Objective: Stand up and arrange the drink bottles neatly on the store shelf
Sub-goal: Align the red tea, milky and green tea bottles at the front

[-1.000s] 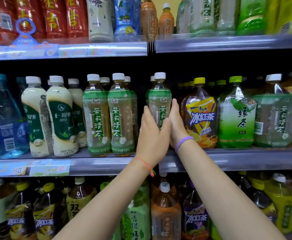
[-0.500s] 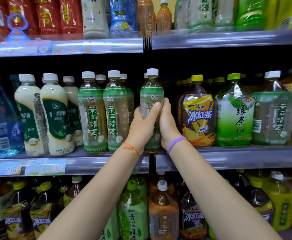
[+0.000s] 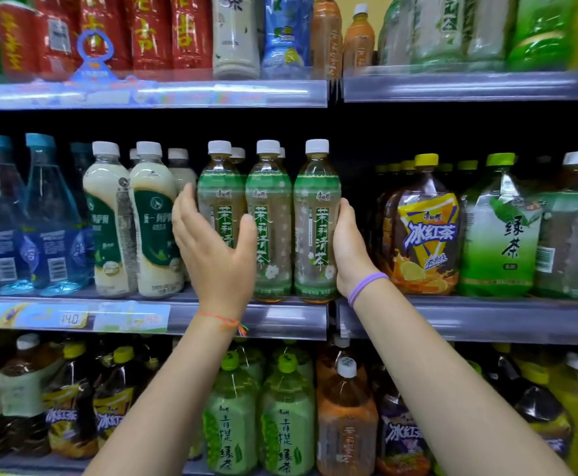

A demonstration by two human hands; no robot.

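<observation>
Between the two sets of fingers stood three green-labelled jasmine tea bottles in a tight upright row on the middle shelf [image 3: 486, 319]. At the right fingers, the right hand [image 3: 349, 249] lay against the outer side of the rightmost tea bottle [image 3: 316, 221], palm pressed to its label; the fingertips were hidden behind the bottle, so whether they curled round it could not be told. The left hand [image 3: 212, 249] was released, its fingers [image 3: 186, 204] straight and spread, the thumb up in front of the middle tea bottle [image 3: 268, 218] and the palm covering the lower part of the left tea bottle [image 3: 220, 187]; whether it touched either could not be told. A purple band [image 3: 366, 286] circled the right wrist and a thin red-orange string [image 3: 224, 321] the left. Just left of the left fingers stood two cream-coloured milk drink bottles [image 3: 136, 218] with white caps, and further out blue-capped water bottles [image 3: 30, 218]. Right of the right fingers, across a dark gap, sat a large yellow-capped iced tea bottle [image 3: 424, 231] and then a green tea bottle [image 3: 500, 228]. Price tags [image 3: 71, 317] hung on the shelf edge below the milk drinks. Above, another shelf carried red bottles [image 3: 109, 32]; below, more tea bottles [image 3: 287, 417] stood in rows.
</observation>
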